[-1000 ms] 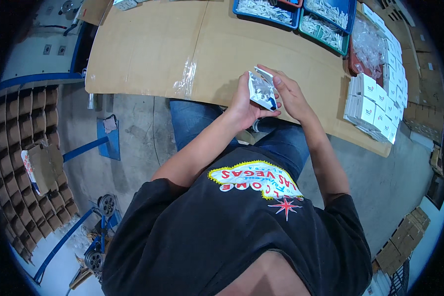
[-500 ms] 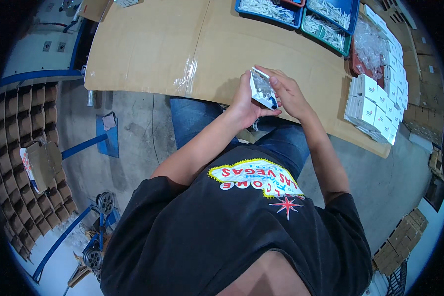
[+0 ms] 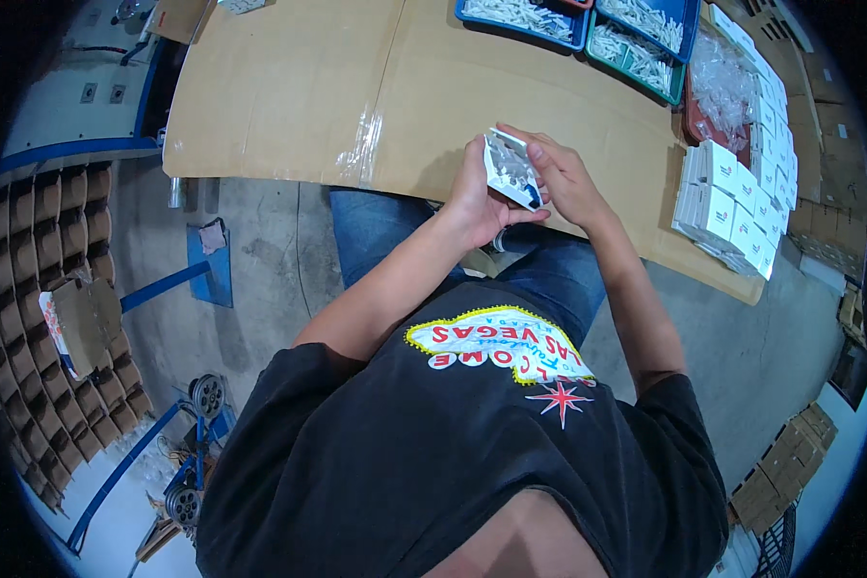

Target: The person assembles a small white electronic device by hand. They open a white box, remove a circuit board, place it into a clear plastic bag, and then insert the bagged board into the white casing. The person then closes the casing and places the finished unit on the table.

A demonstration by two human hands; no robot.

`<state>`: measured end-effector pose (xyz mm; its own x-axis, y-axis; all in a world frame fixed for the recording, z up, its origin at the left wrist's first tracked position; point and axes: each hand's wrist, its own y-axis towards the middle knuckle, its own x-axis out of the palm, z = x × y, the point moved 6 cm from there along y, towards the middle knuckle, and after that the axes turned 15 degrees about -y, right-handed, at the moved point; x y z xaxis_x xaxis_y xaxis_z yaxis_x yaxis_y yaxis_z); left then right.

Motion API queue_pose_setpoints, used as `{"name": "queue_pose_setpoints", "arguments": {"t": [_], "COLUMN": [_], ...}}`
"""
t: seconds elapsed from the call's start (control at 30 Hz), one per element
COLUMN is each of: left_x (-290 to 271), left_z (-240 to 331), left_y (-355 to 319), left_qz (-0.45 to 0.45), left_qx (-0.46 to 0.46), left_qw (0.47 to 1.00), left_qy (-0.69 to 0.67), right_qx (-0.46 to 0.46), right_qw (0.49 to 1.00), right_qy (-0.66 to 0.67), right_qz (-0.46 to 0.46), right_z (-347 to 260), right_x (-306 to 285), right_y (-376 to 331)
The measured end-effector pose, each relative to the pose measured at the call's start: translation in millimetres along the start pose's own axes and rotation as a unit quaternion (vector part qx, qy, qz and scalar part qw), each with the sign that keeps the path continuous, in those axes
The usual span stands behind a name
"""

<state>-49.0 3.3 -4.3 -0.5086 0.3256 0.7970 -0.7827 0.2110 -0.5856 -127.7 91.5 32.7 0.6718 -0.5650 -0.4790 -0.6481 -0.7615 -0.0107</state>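
Note:
Over the table's near edge, a small white open box [image 3: 512, 173] is held between my two hands. Clear plastic and small pieces that I cannot make out show inside it. My left hand [image 3: 470, 197] wraps round the box's left side and underside, the thumb along its edge. My right hand [image 3: 570, 185] closes on the box's upper right side, with its fingers along the far rim. Some of the right fingertips are hidden behind the box.
Cardboard covers the table [image 3: 270, 106]. At its far right stand a blue tray [image 3: 574, 46] and a green tray [image 3: 667, 97] of small white pieces. Clear plastic bags [image 3: 722, 82] fill a red tray. Stacked white boxes [image 3: 718, 214] line the right edge.
Both hands and the box have shifted very slightly left. The box's opening shows a little more. The grip stays the same.

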Motion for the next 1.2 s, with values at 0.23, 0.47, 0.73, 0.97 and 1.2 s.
{"name": "queue_pose_setpoints", "arguments": {"t": [0.23, 0.47, 0.73, 0.97, 1.2], "left_x": [-6, -10, -12, -18, -25], "left_z": [0, -2, -3, -4, -8], "left_y": [4, 4, 5, 4, -3], "left_qz": [-0.002, -0.013, 0.004, 0.018, 0.020], "left_qx": [-0.017, -0.010, -0.002, -0.007, 0.002], "left_qw": [0.999, 0.998, 1.000, 1.000, 1.000], "left_qy": [-0.032, -0.062, -0.013, 0.011, 0.000], "right_qx": [0.061, 0.013, 0.018, 0.018, -0.008], "right_qw": [0.995, 1.000, 0.998, 0.997, 0.995], "right_qy": [0.075, 0.006, -0.065, -0.071, -0.097], "right_qz": [-0.030, -0.021, -0.019, -0.016, -0.019], "right_z": [2, 1, -7, -4, -5], "right_x": [2, 7, 10, 17, 25], "right_y": [-2, -4, -7, -9, -13]}}
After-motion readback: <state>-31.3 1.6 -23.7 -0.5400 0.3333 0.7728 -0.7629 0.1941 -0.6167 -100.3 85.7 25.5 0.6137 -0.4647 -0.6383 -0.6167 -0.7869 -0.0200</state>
